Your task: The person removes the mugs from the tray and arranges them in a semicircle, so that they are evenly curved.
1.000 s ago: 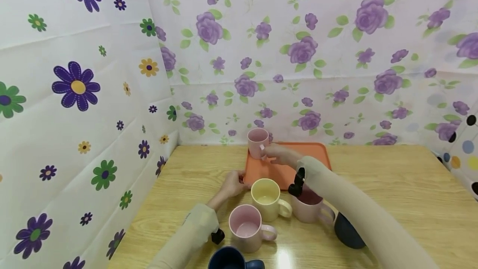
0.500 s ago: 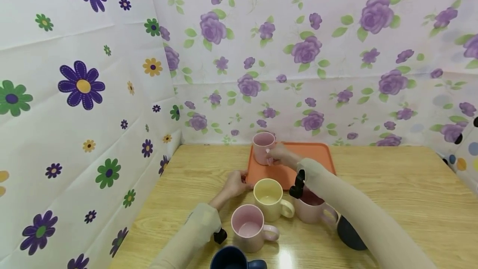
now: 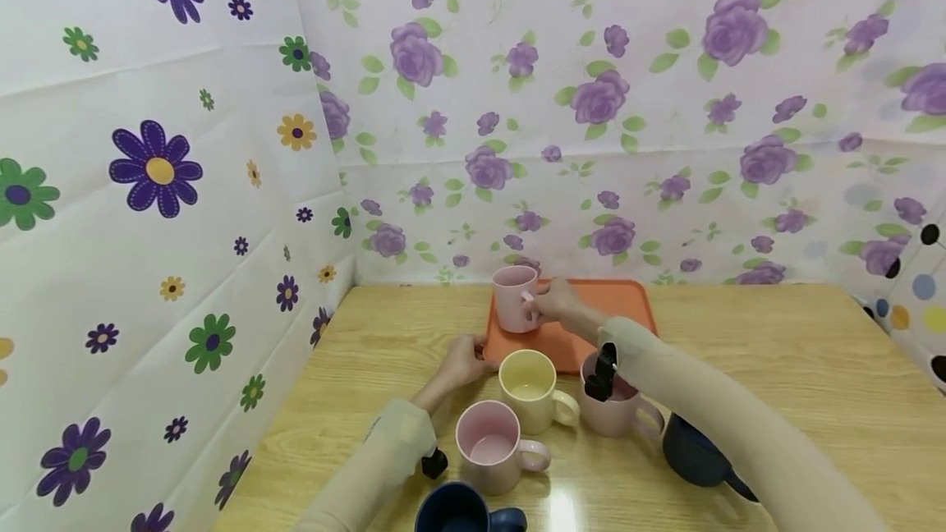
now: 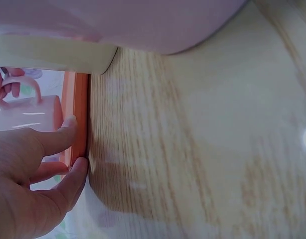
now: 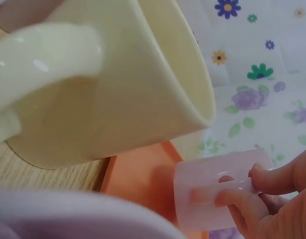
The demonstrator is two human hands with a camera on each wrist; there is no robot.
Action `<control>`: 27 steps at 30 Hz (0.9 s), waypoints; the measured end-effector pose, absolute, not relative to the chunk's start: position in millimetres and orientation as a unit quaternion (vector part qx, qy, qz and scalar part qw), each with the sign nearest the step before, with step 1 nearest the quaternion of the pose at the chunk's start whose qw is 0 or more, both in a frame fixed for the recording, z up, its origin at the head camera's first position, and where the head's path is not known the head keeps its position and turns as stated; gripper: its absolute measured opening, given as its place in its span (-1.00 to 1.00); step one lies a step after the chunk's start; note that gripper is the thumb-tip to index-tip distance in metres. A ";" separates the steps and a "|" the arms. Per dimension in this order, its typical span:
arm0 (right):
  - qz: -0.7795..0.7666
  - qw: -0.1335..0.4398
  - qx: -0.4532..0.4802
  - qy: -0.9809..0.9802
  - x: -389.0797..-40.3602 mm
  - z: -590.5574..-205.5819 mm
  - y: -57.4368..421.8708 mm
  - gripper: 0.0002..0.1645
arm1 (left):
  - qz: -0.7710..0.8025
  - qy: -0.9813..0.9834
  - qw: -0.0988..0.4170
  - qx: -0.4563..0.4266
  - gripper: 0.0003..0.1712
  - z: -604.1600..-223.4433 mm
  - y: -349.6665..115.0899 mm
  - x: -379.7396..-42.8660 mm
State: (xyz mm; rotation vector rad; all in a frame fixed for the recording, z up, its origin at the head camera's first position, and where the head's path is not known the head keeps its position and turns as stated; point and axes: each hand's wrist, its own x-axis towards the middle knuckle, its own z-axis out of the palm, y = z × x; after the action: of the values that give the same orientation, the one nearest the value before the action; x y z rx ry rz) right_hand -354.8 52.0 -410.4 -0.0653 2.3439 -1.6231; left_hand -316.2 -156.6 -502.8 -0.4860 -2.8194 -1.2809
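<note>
A pink mug (image 3: pixel 510 309) is upright at the left part of the orange tray (image 3: pixel 617 302), its base overlapping the tray in the head view. My right hand (image 3: pixel 559 302) pinches its handle between thumb and fingers; the right wrist view shows the fingers (image 5: pixel 242 199) at the handle, with the mug (image 5: pixel 193 172) close over the tray. At the tray's front left corner, my left hand (image 3: pixel 461 361) grips the rim. In the left wrist view, a finger lies over the tray edge (image 4: pixel 79 107) and the thumb presses its outer side.
Before the tray stand a yellow mug (image 3: pixel 528 413), a pink mug (image 3: pixel 489 466) and a navy mug (image 3: pixel 451 507). Another pink mug (image 3: pixel 606 419) and a dark mug (image 3: pixel 693 454) sit under my right forearm. A flowered cloth (image 3: pixel 443 105) hangs behind the wooden table (image 3: pixel 761 368).
The pink mug in my right hand has come a little nearer and lower over the tray, away from its back edge. My left hand has stayed at the tray corner.
</note>
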 end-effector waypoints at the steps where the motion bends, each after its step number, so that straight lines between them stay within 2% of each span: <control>1: -0.565 0.135 -0.012 0.814 -354.0 -409.2 50.2 -0.74 | -0.407 -0.900 0.005 -0.156 -0.60 -503.3 -157.0 -316.6; 7: -0.557 0.121 -0.015 0.821 -344.1 -398.2 50.4 -0.73 | -0.407 -0.900 0.008 -0.155 -0.63 -503.8 -158.0 -315.9; 12: -0.571 0.102 -0.019 0.815 -334.9 -389.6 57.3 -0.65 | -0.411 -0.896 0.011 -0.165 -0.67 -505.8 -159.6 -316.5; 19: -0.581 0.096 -0.040 0.807 -323.4 -376.7 75.5 -0.58 | -0.423 -0.881 0.039 -0.206 -0.69 -517.5 -167.4 -327.4; 27: -0.575 0.108 -0.073 0.808 -302.0 -365.6 107.3 -0.60 | -0.410 -0.898 0.025 -0.155 -0.67 -503.5 -158.0 -314.5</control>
State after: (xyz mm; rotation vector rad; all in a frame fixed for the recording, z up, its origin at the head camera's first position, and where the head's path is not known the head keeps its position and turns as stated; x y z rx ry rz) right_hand -302.0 107.3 -365.6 -0.2142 2.3763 -1.6921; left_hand -314.5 -158.0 -503.5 -0.4803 -2.7779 -1.2695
